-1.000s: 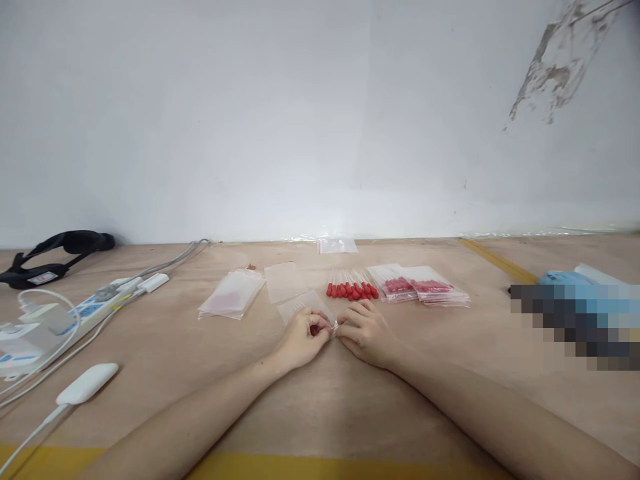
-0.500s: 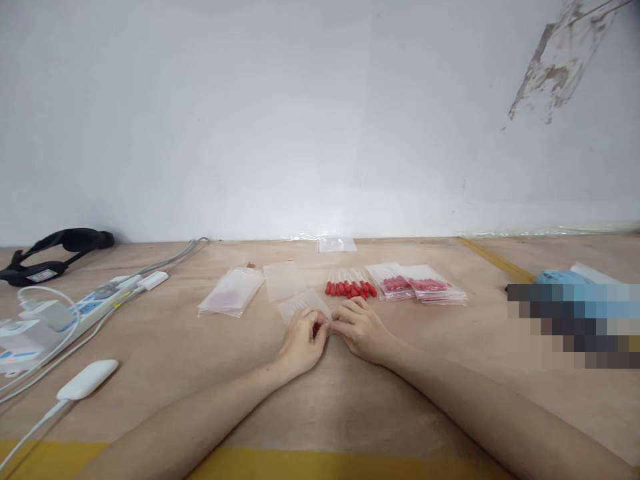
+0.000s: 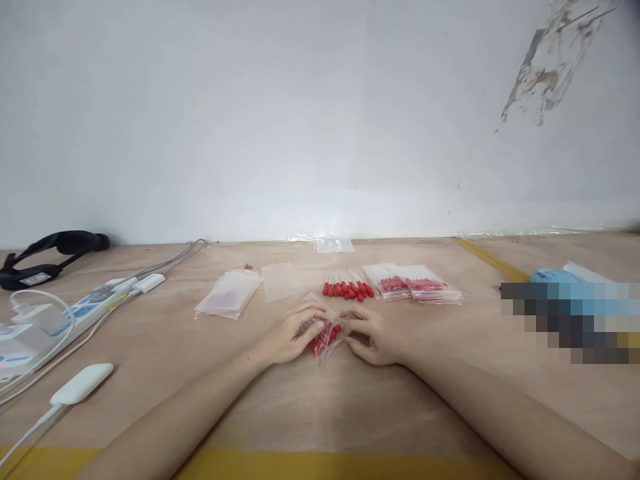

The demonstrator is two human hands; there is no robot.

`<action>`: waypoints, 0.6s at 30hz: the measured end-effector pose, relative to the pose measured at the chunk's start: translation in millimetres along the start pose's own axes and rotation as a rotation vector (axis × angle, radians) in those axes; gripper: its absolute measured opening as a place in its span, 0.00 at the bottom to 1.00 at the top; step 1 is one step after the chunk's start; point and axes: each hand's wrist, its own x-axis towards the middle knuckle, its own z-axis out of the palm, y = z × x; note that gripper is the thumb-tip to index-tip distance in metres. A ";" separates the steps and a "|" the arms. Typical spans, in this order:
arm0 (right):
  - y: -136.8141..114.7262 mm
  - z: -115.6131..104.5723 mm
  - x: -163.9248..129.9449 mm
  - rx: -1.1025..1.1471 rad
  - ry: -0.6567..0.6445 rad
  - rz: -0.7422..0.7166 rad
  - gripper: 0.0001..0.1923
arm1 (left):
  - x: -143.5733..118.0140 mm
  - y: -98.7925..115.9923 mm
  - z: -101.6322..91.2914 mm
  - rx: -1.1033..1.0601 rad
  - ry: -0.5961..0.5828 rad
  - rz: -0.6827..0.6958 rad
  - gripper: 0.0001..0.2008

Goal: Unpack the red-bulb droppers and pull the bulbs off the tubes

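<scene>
Between my hands is a small clear plastic bag with several red-ended pieces in it, its film crumpled. My left hand is closed round the bag's left side, with thin pale stems showing under the fingers. At the right edge, the bent fingers of my right hand pinch the clear film. Just beyond my hands lies a row of loose thin clear sticks with red bulb-like ends. Right of them are filled bags, overlapping in piles.
Flat plastic bags are stacked at left, beside a single clear bag. Another bag lies by the wall. A power strip, cables, a white device and a black strap occupy the left; a blue packet is at right.
My hands have moved apart a little. The bag has turned and come toward me, so its red ends now show between my hands. The view has shifted slightly.
</scene>
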 end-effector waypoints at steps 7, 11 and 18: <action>9.7 9.9 1.5 -0.132 0.179 0.348 0.07 | -6.5 -16.6 -7.0 0.090 -0.140 0.012 0.22; 8.0 13.0 2.0 -0.163 0.137 0.485 0.06 | -10.8 -6.6 -4.4 0.077 -0.101 0.041 0.21; 2.6 5.8 1.8 -0.145 0.006 0.510 0.16 | -17.0 -5.9 -5.5 0.104 -0.057 -0.041 0.18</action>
